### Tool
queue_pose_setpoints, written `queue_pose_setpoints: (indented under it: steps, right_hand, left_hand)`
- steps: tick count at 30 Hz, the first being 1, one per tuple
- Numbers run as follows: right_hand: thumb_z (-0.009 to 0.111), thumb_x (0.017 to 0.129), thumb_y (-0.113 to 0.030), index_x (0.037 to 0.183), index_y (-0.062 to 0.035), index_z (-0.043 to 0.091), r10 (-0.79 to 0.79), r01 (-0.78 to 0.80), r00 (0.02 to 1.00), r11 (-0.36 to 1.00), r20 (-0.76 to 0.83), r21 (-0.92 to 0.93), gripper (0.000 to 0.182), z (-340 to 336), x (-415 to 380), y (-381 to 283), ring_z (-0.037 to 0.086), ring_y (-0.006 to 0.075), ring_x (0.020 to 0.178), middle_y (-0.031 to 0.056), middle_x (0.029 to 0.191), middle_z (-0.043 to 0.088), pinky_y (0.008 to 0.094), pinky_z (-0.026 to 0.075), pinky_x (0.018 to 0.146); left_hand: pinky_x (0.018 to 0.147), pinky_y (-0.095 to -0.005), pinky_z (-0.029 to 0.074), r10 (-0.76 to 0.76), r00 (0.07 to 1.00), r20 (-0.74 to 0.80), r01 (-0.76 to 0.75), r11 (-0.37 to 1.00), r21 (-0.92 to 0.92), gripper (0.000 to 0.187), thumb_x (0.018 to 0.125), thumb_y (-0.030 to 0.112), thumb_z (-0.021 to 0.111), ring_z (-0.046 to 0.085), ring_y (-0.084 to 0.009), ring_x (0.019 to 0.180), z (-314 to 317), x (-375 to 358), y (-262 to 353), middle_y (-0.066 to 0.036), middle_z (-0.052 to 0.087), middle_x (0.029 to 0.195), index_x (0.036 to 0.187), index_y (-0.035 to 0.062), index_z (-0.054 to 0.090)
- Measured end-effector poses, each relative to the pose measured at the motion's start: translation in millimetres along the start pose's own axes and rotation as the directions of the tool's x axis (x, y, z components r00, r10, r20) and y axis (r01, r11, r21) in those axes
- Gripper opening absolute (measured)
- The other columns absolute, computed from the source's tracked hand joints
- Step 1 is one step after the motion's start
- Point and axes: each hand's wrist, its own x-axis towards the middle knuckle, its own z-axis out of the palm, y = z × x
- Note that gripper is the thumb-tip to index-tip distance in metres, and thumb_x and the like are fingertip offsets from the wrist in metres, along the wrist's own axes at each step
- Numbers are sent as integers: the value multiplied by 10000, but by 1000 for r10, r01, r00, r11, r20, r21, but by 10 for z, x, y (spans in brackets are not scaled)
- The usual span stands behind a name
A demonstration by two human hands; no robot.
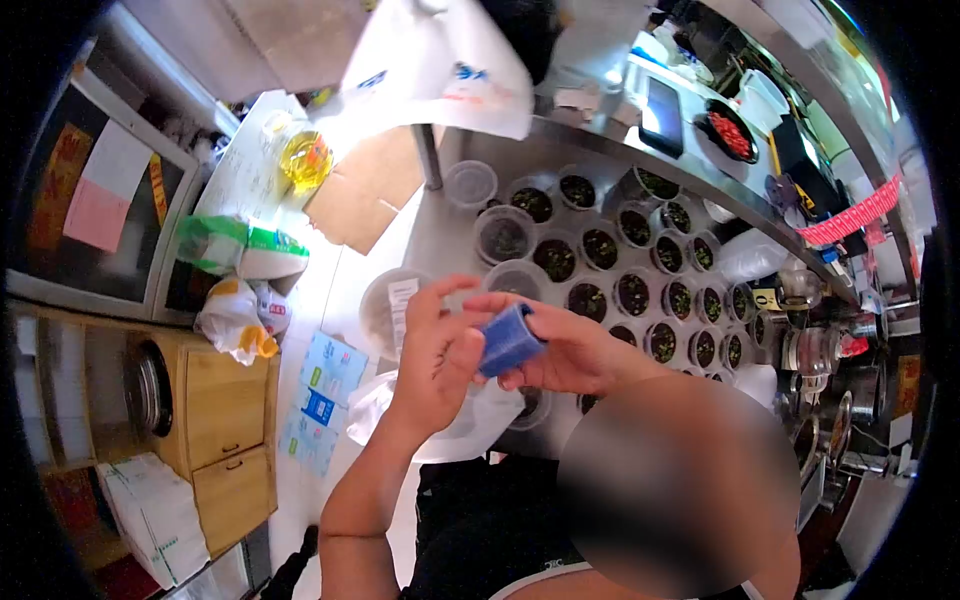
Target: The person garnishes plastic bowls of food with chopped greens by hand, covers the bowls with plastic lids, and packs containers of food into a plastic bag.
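A small blue object point(510, 340), like a short roll or box, is in my right hand point(575, 352), whose fingers wrap round its top and lower side. Just left of it is my left hand point(430, 365), palm partly turned up and fingers apart, with the thumb against or very near the blue object's left edge. Behind and below the hands lies a white plastic bag point(465, 435). A round clear container point(383, 315) with a printed label stands beyond my left hand. Many clear cups with dark soil and green seedlings point(632, 293) cover the metal surface to the right.
An upper metal shelf point(600, 140) holds a phone-like device point(662, 115) and a black bowl of red pieces point(730, 130). A white bag point(440, 75) hangs at the top. An oil bottle point(305, 160), cardboard point(365, 190) and wooden cabinet point(225, 410) are at left.
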Motion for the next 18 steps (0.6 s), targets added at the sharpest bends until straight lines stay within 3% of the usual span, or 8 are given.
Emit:
queue_pose_setpoints:
  steps: [3, 4, 7, 8, 11, 15, 16, 18]
  right_hand:
    - [583, 932, -400, 1418, -132, 359, -5, 8, 999, 995, -33, 99, 599, 21, 395, 243, 578, 255, 1133, 97, 1277, 542, 340, 502, 909]
    - [575, 938, -393, 1416, -124, 364, -12, 18, 999, 993, -53, 113, 588, 62, 512, 305, 574, 251, 1138, 97, 1277, 544, 346, 495, 929]
    - [558, 953, -366, 1409, -81, 374, 21, -17, 999, 992, -32, 128, 568, 23, 797, 460, 551, 230, 1174, 106, 1296, 531, 371, 461, 1000]
    - [562, 952, -363, 1407, -76, 376, 29, -26, 999, 995, -30, 99, 570, 20, 886, 497, 547, 226, 1178, 107, 1301, 527, 373, 458, 1005]
    - [581, 944, -351, 1402, -68, 383, 11, -11, 995, 1000, -95, -1, 574, 67, 1123, 564, 544, 221, 1179, 107, 1298, 527, 388, 450, 1017]
    - [664, 886, -239, 1396, -56, 385, 24, -53, 983, 987, -184, -154, 610, 166, 1374, 564, 546, 203, 1161, 108, 1287, 529, 387, 439, 1017]
    - [680, 856, -202, 1391, -58, 388, -4, -50, 988, 937, -155, -345, 627, 124, 1453, 533, 545, 196, 1152, 106, 1267, 533, 379, 442, 1004]
    - [711, 796, -130, 1381, -62, 393, -40, -25, 996, 733, -80, -679, 669, -80, 1651, 402, 542, 183, 1132, 104, 1227, 542, 362, 446, 978]
  left_hand:
    - [986, -422, 374, 181, 956, -229, -159, 981, 110, 441, 921, 458, 535, 468, -343, 1193, -349, -108, -35, -188, 500, 1259, 998, 54, 694]
    - [891, -331, 458, 261, 936, -236, -200, 947, 252, 368, 897, 383, 618, 580, -242, 1049, -468, -179, -39, -161, 591, 1147, 955, 27, 692]
    - [843, -307, 479, 280, 906, -317, -183, 935, 303, 183, 791, 145, 759, 625, -222, 931, -732, -335, -158, -125, 657, 998, 924, 40, 694]
    - [802, -294, 493, 233, 889, -394, -163, 966, 203, 215, 699, -18, 783, 639, -217, 871, -803, -363, -199, -104, 674, 927, 883, 49, 692]
    - [804, -308, 490, 118, 902, -416, -92, 992, 81, 183, 704, -14, 773, 634, -219, 895, -1035, -368, -306, -111, 670, 929, 851, 52, 686]
    - [729, -312, 467, 390, 890, -239, -167, 763, 625, 133, 785, -23, 668, 570, -220, 798, -1283, -313, -461, -113, 587, 999, 836, 38, 562]
    - [696, -285, 450, 415, 888, -196, -216, 755, 619, 78, 896, 18, 555, 524, -185, 749, -1347, -291, -562, -95, 541, 996, 886, 55, 486]
    - [641, -253, 425, 125, 910, -395, -143, 990, -15, 56, 960, 79, 486, 498, -148, 716, -1362, -279, -798, -77, 533, 968, 911, 68, 461]
